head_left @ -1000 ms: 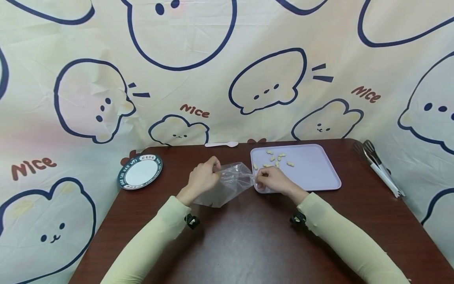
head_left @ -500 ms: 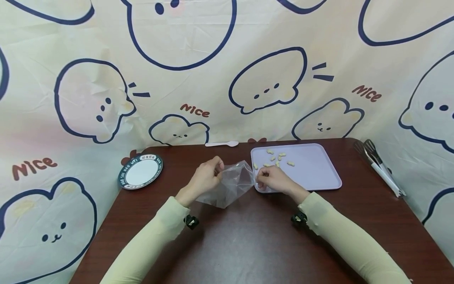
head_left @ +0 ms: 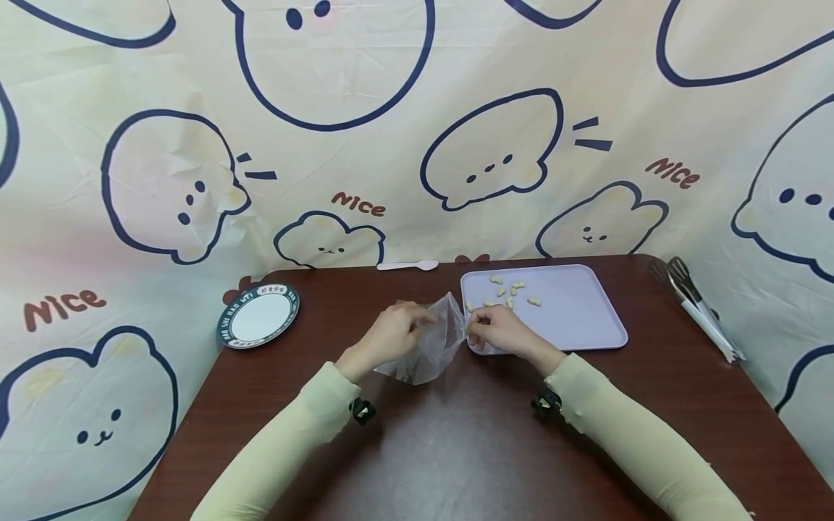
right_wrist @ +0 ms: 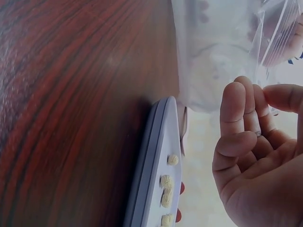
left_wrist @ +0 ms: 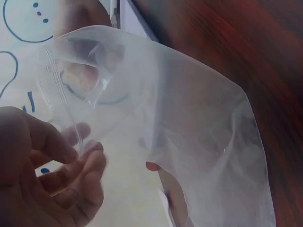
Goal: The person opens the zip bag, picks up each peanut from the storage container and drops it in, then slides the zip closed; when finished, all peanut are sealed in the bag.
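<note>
A clear plastic zip bag [head_left: 430, 351] hangs between my two hands above the table, its zip strip [left_wrist: 64, 99] showing in the left wrist view. With thumb and fingertips my left hand [head_left: 391, 334] pinches the bag at the zip strip; its index finger reaches out along the bag in the head view. On the other side, my right hand [head_left: 500, 329] pinches the bag's edge between thumb and finger, over the near left corner of a pale lilac tray [head_left: 580, 318]. Several peanuts [head_left: 510, 300] lie on the tray's left part. I see nothing inside the bag.
A white plate with a dark green rim [head_left: 260, 316] lies at the table's left edge. A white spoon [head_left: 408, 265] rests at the back edge. Whisk-like utensils with pale handles [head_left: 704, 318] lie on the right. A printed cloth [head_left: 391, 159] hangs behind the table.
My left hand has moved to the right along the bag, closer to my right hand, and its index finger has extended. The bag has folded narrower. My right hand has barely moved.
</note>
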Demonstrator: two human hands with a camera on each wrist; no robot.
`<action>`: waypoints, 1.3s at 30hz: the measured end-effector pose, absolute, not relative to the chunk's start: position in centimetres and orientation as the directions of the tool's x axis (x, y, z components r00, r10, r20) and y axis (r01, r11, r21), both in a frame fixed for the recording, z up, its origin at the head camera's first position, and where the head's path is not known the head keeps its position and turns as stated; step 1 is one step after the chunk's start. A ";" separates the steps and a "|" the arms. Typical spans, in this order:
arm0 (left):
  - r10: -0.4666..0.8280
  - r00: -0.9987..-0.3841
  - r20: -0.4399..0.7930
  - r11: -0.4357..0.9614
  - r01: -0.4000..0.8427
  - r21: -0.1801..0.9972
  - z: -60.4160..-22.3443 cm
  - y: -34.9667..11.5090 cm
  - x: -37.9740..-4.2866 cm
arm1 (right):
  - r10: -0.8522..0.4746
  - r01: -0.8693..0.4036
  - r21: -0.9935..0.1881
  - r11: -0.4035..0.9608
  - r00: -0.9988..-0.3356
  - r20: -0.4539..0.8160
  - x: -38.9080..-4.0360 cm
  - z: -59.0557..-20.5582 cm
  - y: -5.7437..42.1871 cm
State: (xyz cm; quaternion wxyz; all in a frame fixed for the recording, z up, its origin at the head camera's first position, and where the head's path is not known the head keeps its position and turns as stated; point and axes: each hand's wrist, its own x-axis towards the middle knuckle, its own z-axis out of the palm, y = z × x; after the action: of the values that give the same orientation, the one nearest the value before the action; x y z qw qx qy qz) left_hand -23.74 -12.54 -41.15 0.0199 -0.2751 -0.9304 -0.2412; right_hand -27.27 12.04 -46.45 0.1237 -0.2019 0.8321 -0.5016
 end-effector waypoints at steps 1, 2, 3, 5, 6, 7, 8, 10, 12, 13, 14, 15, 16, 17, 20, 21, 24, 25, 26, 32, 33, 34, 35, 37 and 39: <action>0.493 -0.854 0.167 0.733 0.512 0.448 -41.2 -12.4 -23.7 | -0.461 -0.213 -0.883 0.418 -0.887 -0.005 -27.2 -46.4 12.0; 0.484 -0.859 0.168 0.736 0.503 0.454 -41.2 -12.2 -23.6 | -0.463 -0.213 -0.883 0.419 -0.887 -0.006 -27.2 -46.4 12.0; 0.476 -0.864 0.165 0.738 0.495 0.458 -41.3 -12.0 -23.6 | -0.463 -0.215 -0.881 0.422 -0.886 -0.005 -27.1 -46.4 12.0; 0.471 -0.868 0.160 0.744 0.488 0.457 -41.3 -11.8 -23.5 | -0.466 -0.218 -0.879 0.424 -0.885 -0.005 -27.1 -46.5 12.0; 0.474 -0.868 0.150 0.748 0.486 0.452 -41.4 -11.7 -23.5 | -0.466 -0.217 -0.879 0.425 -0.885 -0.007 -27.2 -46.6 11.9; 0.482 -0.865 0.139 0.746 0.488 0.452 -41.4 -11.6 -23.4 | -0.467 -0.217 -0.879 0.425 -0.884 -0.007 -27.1 -46.6 11.9; 0.492 -0.862 0.125 0.746 0.491 0.449 -41.4 -11.6 -23.4 | -0.467 -0.219 -0.878 0.424 -0.884 -0.005 -27.2 -46.6 11.9; 0.512 -0.853 0.102 0.743 0.499 0.446 -41.4 -11.5 -23.3 | -0.469 -0.223 -0.878 0.423 -0.883 -0.001 -27.1 -46.6 11.8; 0.516 -0.852 0.086 0.740 0.495 0.455 -41.4 -11.4 -23.3 | -0.469 -0.225 -0.878 0.423 -0.883 0.000 -27.1 -46.5 11.8; 0.513 -0.854 0.084 0.739 0.489 0.462 -41.5 -11.4 -23.3 | -0.471 -0.227 -0.876 0.425 -0.882 0.000 -27.0 -46.5 11.8; 0.509 -0.856 0.088 0.742 0.488 0.460 -41.5 -11.4 -23.4 | -0.472 -0.226 -0.877 0.424 -0.881 -0.001 -27.0 -46.4 11.8; 0.505 -0.858 0.096 0.744 0.489 0.456 -41.5 -11.3 -23.4 | -0.474 -0.225 -0.877 0.425 -0.881 -0.003 -27.0 -46.3 11.8; 0.498 -0.861 0.104 0.747 0.487 0.453 -41.5 -11.3 -23.5 | -0.476 -0.226 -0.877 0.424 -0.879 -0.004 -27.0 -46.3 11.7; 0.491 -0.864 0.113 0.749 0.485 0.452 -41.5 -11.2 -23.5 | -0.479 -0.226 -0.877 0.425 -0.878 -0.005 -27.0 -46.3 11.7; 0.496 -0.858 0.133 0.747 0.500 0.438 -41.6 -11.1 -23.5 | -0.484 -0.228 -0.875 0.428 -0.875 -0.010 -27.0 -46.2 11.7; 0.502 -0.855 0.133 0.746 0.506 0.434 -41.6 -11.1 -23.5 | -0.485 -0.228 -0.873 0.431 -0.874 -0.011 -27.0 -46.2 11.7; 0.531 -0.839 0.118 0.741 0.527 0.416 -41.6 -10.9 -23.5 | -0.490 -0.227 -0.873 0.432 -0.871 -0.016 -26.9 -46.1 11.8; 0.540 -0.835 0.108 0.742 0.532 0.407 -41.6 -10.9 -23.5 | -0.491 -0.225 -0.875 0.429 -0.871 -0.017 -26.8 -46.1 11.8; 0.542 -0.835 0.096 0.747 0.531 0.399 -41.6 -10.9 -23.4 | -0.492 -0.225 -0.875 0.428 -0.870 -0.017 -26.8 -46.0 11.8; 0.511 -0.858 0.049 0.790 0.491 0.366 -41.9 -11.0 -23.5 | -0.489 -0.242 -0.867 0.436 -0.872 -0.003 -26.5 -45.7 11.8; 0.506 -0.861 0.045 0.794 0.485 0.367 -41.9 -11.0 -23.5 | -0.488 -0.246 -0.864 0.440 -0.873 0.000 -26.5 -45.6 11.8; 0.503 -0.863 0.044 0.795 0.482 0.369 -41.9 -11.0 -23.5 | -0.486 -0.248 -0.862 0.441 -0.874 0.002 -26.5 -45.5 11.7; 0.503 -0.863 0.042 0.793 0.481 0.375 -41.9 -10.9 -23.6 | -0.486 -0.252 -0.861 0.442 -0.874 0.007 -26.4 -45.5 11.7; 0.501 -0.864 0.040 0.794 0.478 0.376 -41.9 -10.9 -23.6 | -0.481 -0.256 -0.858 0.444 -0.877 0.012 -26.4 -45.4 11.6; 0.498 -0.866 0.031 0.798 0.472 0.375 -41.9 -10.8 -23.6 | -0.479 -0.256 -0.859 0.444 -0.878 0.013 -26.5 -45.4 11.5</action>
State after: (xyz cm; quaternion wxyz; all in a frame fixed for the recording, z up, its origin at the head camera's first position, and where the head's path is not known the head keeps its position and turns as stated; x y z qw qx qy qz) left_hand -23.59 -10.79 -41.93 -0.0346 -0.2560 -0.9475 -0.1886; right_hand -26.47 11.54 -45.42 0.1166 -0.2183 0.8417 -0.4798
